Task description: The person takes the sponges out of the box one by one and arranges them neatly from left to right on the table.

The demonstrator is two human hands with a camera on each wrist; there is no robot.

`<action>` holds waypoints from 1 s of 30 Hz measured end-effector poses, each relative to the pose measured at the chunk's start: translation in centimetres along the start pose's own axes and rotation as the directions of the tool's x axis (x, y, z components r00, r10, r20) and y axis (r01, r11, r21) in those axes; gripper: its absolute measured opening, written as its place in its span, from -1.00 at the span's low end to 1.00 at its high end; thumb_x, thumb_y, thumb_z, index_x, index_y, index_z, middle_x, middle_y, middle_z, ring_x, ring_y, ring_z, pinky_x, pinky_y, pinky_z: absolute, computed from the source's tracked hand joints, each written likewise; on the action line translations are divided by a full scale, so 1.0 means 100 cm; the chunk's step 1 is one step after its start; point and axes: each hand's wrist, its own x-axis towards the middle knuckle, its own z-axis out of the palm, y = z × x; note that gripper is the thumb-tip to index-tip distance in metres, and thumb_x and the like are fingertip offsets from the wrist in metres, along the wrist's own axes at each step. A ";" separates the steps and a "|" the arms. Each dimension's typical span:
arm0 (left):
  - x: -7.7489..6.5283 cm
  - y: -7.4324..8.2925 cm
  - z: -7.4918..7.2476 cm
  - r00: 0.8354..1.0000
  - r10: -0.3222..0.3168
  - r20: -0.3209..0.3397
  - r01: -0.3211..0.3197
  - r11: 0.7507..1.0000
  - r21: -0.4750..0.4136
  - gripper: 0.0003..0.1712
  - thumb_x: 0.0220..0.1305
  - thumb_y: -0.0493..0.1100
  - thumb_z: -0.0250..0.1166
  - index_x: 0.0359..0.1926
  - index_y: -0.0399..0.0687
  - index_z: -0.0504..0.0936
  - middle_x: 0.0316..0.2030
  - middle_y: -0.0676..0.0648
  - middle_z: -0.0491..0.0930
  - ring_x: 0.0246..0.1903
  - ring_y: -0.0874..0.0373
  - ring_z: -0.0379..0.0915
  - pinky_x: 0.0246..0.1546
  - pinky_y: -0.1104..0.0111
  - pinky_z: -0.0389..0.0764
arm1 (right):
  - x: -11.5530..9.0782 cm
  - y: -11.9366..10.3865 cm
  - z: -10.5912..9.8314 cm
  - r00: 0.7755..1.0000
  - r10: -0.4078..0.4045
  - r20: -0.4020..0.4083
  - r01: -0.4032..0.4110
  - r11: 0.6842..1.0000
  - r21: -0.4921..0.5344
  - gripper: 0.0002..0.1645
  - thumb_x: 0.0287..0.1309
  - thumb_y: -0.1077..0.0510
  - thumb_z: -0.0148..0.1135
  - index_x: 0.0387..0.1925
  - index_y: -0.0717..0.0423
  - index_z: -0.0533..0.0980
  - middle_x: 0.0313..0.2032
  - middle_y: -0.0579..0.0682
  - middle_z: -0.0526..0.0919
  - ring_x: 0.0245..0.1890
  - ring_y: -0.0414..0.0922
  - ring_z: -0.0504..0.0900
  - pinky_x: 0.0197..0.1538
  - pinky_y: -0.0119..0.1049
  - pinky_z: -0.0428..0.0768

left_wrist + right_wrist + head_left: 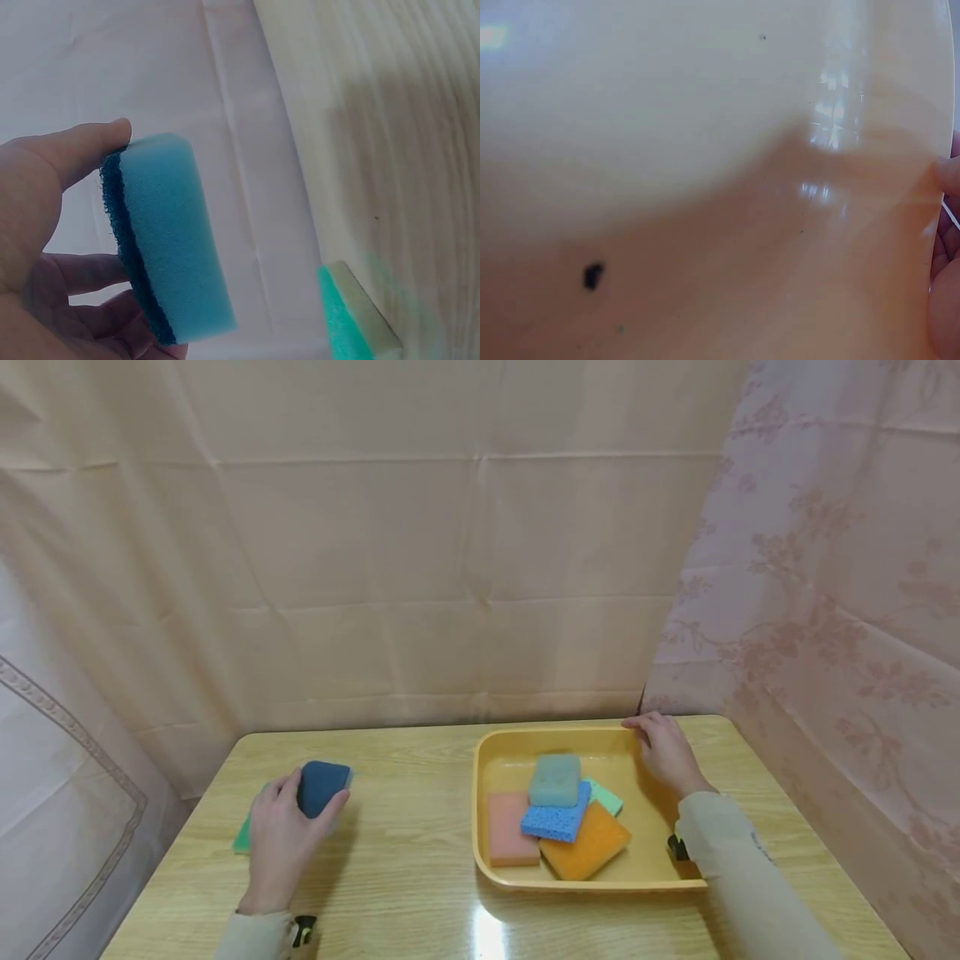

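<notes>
My left hand [283,835] pinches a blue sponge [178,240] by its edges, thumb at one end and fingers at the other. Its dark blue scouring side [322,787] lies toward the palm. Past that hand, a green-topped sponge [351,319] lies on the table, partly hidden in the head view. My right hand [666,753] grips the rim of a yellow tray [645,856] near its far right corner. In the right wrist view the thumb is on the inner side of the tray wall, fingers outside.
Inside the tray are a pink sponge [512,831], an orange sponge [592,843], a bright blue sponge [557,822], a pale green-blue sponge [555,779] and a mint green sponge [606,798], some overlapping. A beige curtain [450,568] hangs behind the wooden table [405,860].
</notes>
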 end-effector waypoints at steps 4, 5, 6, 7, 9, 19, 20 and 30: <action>0.001 -0.007 0.003 0.999 -0.037 0.022 0.036 0.999 0.031 -0.07 0.11 0.14 0.54 0.21 -0.56 0.49 0.00 -0.55 0.50 0.00 -0.46 0.40 0.00 -0.23 0.39 | 0.000 -0.001 0.000 1.000 0.004 0.005 -0.004 1.000 -0.004 -0.71 0.32 0.51 0.10 -0.05 0.31 0.65 -0.10 0.27 0.61 -0.01 0.30 0.49 0.15 0.22 0.41; 0.001 -0.008 0.003 0.999 -0.046 0.028 0.045 0.998 0.037 -0.06 0.12 0.15 0.53 0.21 -0.56 0.49 0.01 -0.55 0.50 0.01 -0.46 0.40 0.02 -0.23 0.39 | 0.000 -0.001 0.000 1.000 0.006 0.007 -0.006 1.000 -0.006 -0.71 0.32 0.51 0.10 -0.05 0.31 0.65 -0.10 0.27 0.61 -0.01 0.30 0.49 0.15 0.22 0.41; 0.001 -0.009 0.004 0.998 -0.052 0.033 0.051 0.998 0.043 -0.06 0.12 0.16 0.52 0.21 -0.56 0.49 0.01 -0.56 0.49 0.01 -0.46 0.40 0.02 -0.23 0.39 | 0.000 -0.001 0.000 1.000 0.009 0.009 -0.008 1.000 -0.008 -0.71 0.32 0.51 0.11 -0.05 0.30 0.64 -0.10 0.27 0.61 -0.01 0.30 0.48 0.15 0.22 0.41; 0.001 -0.011 0.004 0.998 -0.055 0.037 0.053 0.998 0.045 -0.07 0.12 0.16 0.52 0.20 -0.57 0.49 0.01 -0.56 0.49 0.01 -0.47 0.40 0.03 -0.23 0.38 | 0.000 -0.001 0.000 1.000 0.011 0.011 -0.011 1.000 -0.009 -0.72 0.32 0.50 0.11 -0.04 0.30 0.64 -0.10 0.27 0.61 -0.01 0.30 0.48 0.15 0.22 0.41; 0.001 -0.012 0.005 0.997 -0.057 0.043 0.055 0.997 0.051 -0.07 0.13 0.16 0.52 0.20 -0.58 0.49 0.00 -0.57 0.50 0.01 -0.47 0.40 0.04 -0.23 0.38 | 0.001 -0.002 -0.001 1.000 0.012 0.012 -0.012 1.000 -0.012 -0.72 0.32 0.50 0.11 -0.04 0.30 0.64 -0.10 0.27 0.61 -0.01 0.29 0.48 0.15 0.22 0.41; 0.006 -0.019 0.014 0.995 -0.062 0.073 0.057 0.996 0.070 -0.07 0.15 0.17 0.50 0.18 -0.59 0.49 -0.01 -0.58 0.50 0.02 -0.48 0.41 0.07 -0.22 0.36 | 0.000 -0.002 0.001 1.000 0.003 0.001 -0.003 1.000 -0.010 -0.72 0.32 0.50 0.12 -0.05 0.30 0.65 -0.11 0.26 0.62 -0.01 0.28 0.49 0.15 0.21 0.42; 0.007 -0.020 0.015 0.995 -0.064 0.078 0.059 0.996 0.069 -0.07 0.15 0.17 0.50 0.19 -0.59 0.49 -0.01 -0.58 0.50 0.02 -0.48 0.40 0.07 -0.22 0.35 | -0.001 -0.001 0.001 1.000 0.003 0.001 -0.003 1.000 -0.009 -0.72 0.32 0.50 0.12 -0.06 0.30 0.65 -0.11 0.26 0.62 -0.02 0.28 0.49 0.15 0.21 0.42; 0.007 -0.024 0.028 0.994 -0.050 0.102 0.044 0.997 0.068 -0.06 0.15 0.17 0.49 0.19 -0.61 0.48 -0.01 -0.61 0.49 0.02 -0.52 0.41 0.03 -0.24 0.38 | 0.000 -0.003 0.000 1.000 -0.003 -0.004 0.003 1.000 -0.001 -0.73 0.33 0.50 0.12 -0.06 0.31 0.64 -0.12 0.25 0.61 -0.04 0.26 0.50 0.13 0.19 0.43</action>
